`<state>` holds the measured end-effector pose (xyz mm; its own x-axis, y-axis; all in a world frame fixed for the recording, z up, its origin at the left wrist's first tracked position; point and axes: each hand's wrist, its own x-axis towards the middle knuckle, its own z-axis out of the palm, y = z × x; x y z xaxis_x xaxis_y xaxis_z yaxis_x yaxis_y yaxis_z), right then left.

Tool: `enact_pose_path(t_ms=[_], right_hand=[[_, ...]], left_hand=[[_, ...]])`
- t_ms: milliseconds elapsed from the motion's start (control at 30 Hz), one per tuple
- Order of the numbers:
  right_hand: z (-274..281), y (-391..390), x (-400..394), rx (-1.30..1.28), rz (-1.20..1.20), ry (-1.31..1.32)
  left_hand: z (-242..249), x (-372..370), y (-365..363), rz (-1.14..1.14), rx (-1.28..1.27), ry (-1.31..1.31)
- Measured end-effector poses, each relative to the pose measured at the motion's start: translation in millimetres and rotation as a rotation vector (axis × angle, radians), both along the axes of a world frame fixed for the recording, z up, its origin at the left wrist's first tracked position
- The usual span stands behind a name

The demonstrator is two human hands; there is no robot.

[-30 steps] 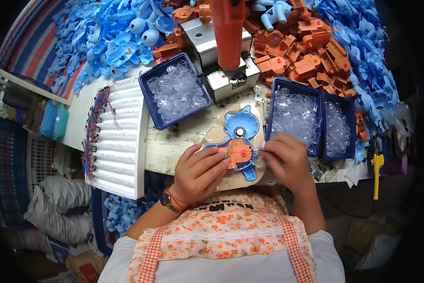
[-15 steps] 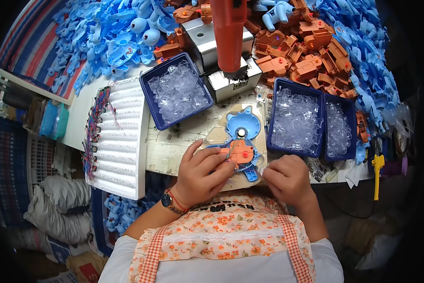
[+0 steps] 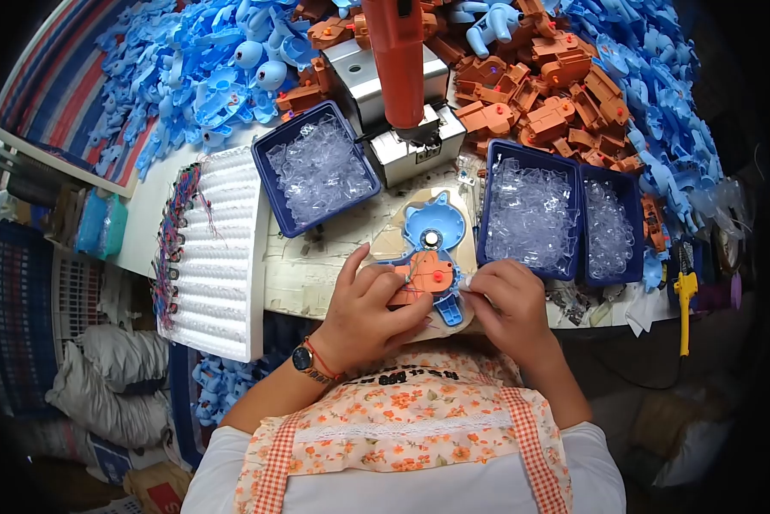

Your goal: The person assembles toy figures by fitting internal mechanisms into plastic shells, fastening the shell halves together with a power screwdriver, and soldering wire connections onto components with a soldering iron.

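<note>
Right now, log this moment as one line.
left hand: on orange case | right hand: beside blue shell | orange case: over blue shell

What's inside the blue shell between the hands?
The blue shell holds an orange box with a red knob, plus a round piece at the neck. The left hand covers part of the box; whatever lies beneath the box is hidden.

The scuffed pale bench (image 3: 304, 278) carries a white ridged tray (image 3: 255, 265) at left, a dark blue bin (image 3: 351, 204) beside it, a metal machine (image 3: 415, 158), a beige board (image 3: 393, 240) near the front edge, two adjoining blue bins (image 3: 485, 218) at right, and, behind, heaped blue parts (image 3: 222, 94) and orange-brown parts (image 3: 548, 120).
</note>
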<state>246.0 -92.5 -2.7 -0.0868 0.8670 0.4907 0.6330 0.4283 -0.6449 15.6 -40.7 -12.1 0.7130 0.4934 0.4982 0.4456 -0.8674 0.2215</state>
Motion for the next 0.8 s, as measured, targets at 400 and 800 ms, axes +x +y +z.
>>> enact_pose_path(t_ms=[400, 800], right_hand=[[-3.5, 7.6, 0.9, 0.063, 0.033, -0.052], [7.6, 4.9, 17.2, 0.055, -0.05, -0.158]], left_hand=[[1.0, 7.5, -9.8, 0.053, 0.004, 0.03], [-3.1, 6.1, -10.0, 0.064, 0.002, 0.047]])
